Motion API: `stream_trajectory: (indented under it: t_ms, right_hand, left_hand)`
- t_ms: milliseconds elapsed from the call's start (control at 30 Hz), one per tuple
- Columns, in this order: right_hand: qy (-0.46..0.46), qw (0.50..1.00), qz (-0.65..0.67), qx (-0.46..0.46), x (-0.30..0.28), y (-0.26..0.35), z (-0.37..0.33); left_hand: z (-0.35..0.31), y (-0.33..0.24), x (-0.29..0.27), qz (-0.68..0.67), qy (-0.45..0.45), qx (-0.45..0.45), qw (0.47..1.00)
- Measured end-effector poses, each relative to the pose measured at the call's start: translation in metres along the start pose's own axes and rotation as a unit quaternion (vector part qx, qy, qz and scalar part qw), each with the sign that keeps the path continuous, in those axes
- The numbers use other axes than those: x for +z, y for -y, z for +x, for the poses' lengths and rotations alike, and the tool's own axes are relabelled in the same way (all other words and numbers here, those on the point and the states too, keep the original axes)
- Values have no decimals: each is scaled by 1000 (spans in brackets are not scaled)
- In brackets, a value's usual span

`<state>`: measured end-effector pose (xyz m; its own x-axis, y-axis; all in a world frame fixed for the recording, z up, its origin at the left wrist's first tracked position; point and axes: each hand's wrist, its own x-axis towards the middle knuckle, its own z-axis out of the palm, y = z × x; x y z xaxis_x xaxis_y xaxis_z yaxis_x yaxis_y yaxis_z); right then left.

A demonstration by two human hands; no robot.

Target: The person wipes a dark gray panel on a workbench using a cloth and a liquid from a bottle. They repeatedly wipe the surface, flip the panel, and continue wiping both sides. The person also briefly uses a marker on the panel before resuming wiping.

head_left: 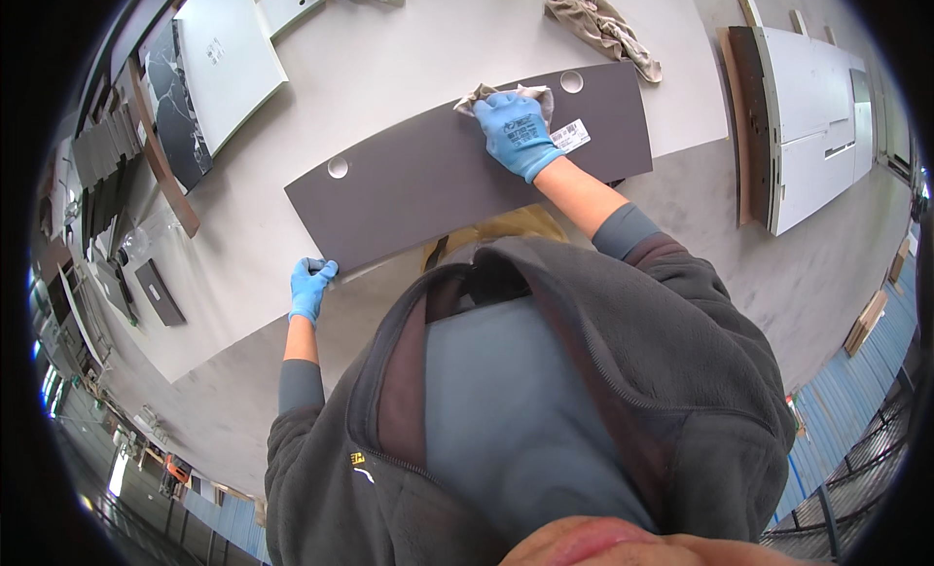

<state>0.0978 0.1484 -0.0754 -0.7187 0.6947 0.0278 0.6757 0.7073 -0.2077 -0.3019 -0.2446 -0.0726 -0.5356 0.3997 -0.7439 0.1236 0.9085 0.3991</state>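
A long dark grey panel [413, 182] lies across the pale worktable [233, 284] in front of me. It has two round holes near its far edge and a white printed label [570, 136] toward the right. My right hand [518, 136], in a blue glove, presses a crumpled beige cloth [538, 96] onto the panel by its far edge, left of the label. The fingers are closed over the cloth, which partly hides them. At the near left corner, my blue-gloved left hand [309, 289] is curled around the panel's edge.
Another bunched cloth [598, 26] lies beyond the panel. White panels [219, 55] and a small dark strip [160, 292] are on the left. A stack of white and brown boards [812, 118] stands at the right, with a blue corrugated surface [856, 371] nearer.
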Motion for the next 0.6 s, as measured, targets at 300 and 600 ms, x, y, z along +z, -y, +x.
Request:
stream_trajectory:
  t_ms: [300, 600]
  right_hand:
    - [-126, 978, 78, 149, -2, -18, 11]
    - [-123, 967, 95, 204, -4, 4, 13]
  left_hand:
    - [1, 1, -1, -24, 17, 4, 1000]
    - [0, 5, -2, -37, 21, 41, 998]
